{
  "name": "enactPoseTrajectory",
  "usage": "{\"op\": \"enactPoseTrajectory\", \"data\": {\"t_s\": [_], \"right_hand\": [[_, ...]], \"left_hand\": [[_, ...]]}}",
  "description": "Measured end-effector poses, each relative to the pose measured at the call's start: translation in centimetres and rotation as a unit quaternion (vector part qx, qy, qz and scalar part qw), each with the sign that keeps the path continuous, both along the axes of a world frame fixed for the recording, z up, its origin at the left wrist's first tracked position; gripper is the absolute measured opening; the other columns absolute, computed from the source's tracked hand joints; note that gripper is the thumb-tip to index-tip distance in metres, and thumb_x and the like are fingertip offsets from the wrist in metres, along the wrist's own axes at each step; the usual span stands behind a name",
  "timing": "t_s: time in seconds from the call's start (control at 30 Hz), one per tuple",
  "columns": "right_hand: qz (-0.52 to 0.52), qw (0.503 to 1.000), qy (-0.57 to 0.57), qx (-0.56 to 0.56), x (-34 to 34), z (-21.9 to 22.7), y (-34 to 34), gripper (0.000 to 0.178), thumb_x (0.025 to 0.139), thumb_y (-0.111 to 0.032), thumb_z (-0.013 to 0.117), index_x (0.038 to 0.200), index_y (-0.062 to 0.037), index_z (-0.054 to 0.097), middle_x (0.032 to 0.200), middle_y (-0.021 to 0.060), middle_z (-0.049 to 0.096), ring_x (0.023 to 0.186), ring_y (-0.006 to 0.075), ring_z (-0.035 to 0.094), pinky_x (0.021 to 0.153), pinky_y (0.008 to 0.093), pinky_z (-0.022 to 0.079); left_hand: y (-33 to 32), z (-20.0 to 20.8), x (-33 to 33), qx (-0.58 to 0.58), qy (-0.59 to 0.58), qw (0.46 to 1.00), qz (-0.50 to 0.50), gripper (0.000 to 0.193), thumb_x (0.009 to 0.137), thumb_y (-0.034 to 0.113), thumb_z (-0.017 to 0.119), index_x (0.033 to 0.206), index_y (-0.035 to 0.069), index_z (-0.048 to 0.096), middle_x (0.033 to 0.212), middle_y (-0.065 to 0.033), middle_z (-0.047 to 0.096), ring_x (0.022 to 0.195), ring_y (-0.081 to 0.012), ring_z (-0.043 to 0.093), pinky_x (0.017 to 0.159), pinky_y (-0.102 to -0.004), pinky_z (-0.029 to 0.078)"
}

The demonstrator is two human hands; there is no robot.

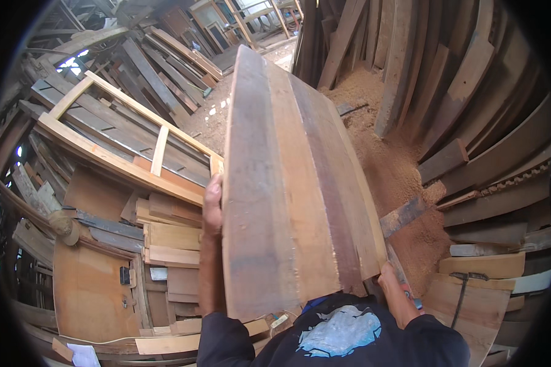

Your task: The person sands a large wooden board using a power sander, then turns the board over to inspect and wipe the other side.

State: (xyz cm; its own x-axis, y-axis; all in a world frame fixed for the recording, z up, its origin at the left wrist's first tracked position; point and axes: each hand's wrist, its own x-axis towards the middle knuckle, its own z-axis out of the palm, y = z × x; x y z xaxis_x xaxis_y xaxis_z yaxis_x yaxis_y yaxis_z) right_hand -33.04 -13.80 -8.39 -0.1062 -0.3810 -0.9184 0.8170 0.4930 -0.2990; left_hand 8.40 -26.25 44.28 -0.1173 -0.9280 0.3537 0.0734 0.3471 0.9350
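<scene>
A wide wooden panel (306,183), made of several boards joined edge to edge in grey, tan and reddish brown, is held up at a tilt before my chest. My left hand (213,202) grips its left edge, with part of the fingers hidden behind the wood. Lower down, my right hand (393,286) holds the panel near its bottom right corner. Thin pale lines run along some of the joints. To the left of the panel, close to my left hand, lies a light wooden frame (159,151) with crosspieces.
Sawdust (404,168) covers the floor to the right, where a short board (402,216) juts out. Many upright planks (471,79) lean along the right side. A metal clamp (465,278) lies on boards at lower right. Stacked timber (171,235) and an orange-brown door-like panel (89,293) stand left.
</scene>
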Motion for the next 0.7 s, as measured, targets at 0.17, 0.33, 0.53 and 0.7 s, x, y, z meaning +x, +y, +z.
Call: {"op": "enactPoseTrajectory", "data": {"t_s": [0.17, 0.33, 0.53, 0.7], "right_hand": [[0.095, 0.994, 0.022, 0.051, -0.2, 1.9, 0.4, 0.034, 0.106, -0.042, 0.048, 0.101, -0.0162, 0.069, 0.086, 0.0037, 0.070, 0.072, 0.0282, 0.068, 0.060, 0.0550, 0.054], [0.156, 0.983, -0.054, 0.080, -2.1, 4.4, 1.1, 0.039, 0.104, -0.045, 0.050, 0.091, -0.0108, 0.065, 0.067, 0.0014, 0.055, 0.049, 0.0191, 0.050, 0.042, 0.0317, 0.044], [0.287, 0.952, 0.089, -0.059, -2.0, 13.0, 3.8, 0.046, 0.104, -0.044, 0.046, 0.101, -0.0044, 0.068, 0.075, 0.0066, 0.067, 0.049, 0.0157, 0.058, 0.047, 0.0328, 0.049], [0.403, 0.797, 0.411, -0.183, -5.9, 20.8, 6.3, 0.039, 0.099, -0.029, 0.051, 0.118, -0.0013, 0.070, 0.098, 0.0175, 0.072, 0.092, 0.0283, 0.065, 0.083, 0.0394, 0.050]], "left_hand": [[1.5, 2.7, -10.0, -0.129, -0.088, 0.986, 0.060, 0.060, 0.108, 0.057, 0.030, 0.120, 0.002, 0.051, 0.102, -0.0048, 0.049, 0.097, -0.0137, 0.045, 0.086, -0.0356, 0.042], [1.1, 1.2, -19.6, -0.207, -0.014, 0.978, -0.012, 0.094, 0.093, 0.083, 0.034, 0.141, 0.002, 0.040, 0.135, -0.0136, 0.040, 0.127, -0.0222, 0.040, 0.112, -0.0470, 0.034], [-0.9, 2.7, -26.8, -0.457, -0.060, 0.884, 0.075, 0.075, 0.101, 0.075, 0.016, 0.116, 0.013, 0.054, 0.140, -0.0192, 0.048, 0.146, -0.0371, 0.033, 0.124, -0.0571, 0.022], [-0.7, 3.7, -30.8, -0.456, -0.050, 0.887, 0.063, 0.070, 0.102, 0.072, 0.016, 0.109, 0.014, 0.054, 0.128, -0.0146, 0.056, 0.143, -0.0375, 0.037, 0.123, -0.0589, 0.024]]}}
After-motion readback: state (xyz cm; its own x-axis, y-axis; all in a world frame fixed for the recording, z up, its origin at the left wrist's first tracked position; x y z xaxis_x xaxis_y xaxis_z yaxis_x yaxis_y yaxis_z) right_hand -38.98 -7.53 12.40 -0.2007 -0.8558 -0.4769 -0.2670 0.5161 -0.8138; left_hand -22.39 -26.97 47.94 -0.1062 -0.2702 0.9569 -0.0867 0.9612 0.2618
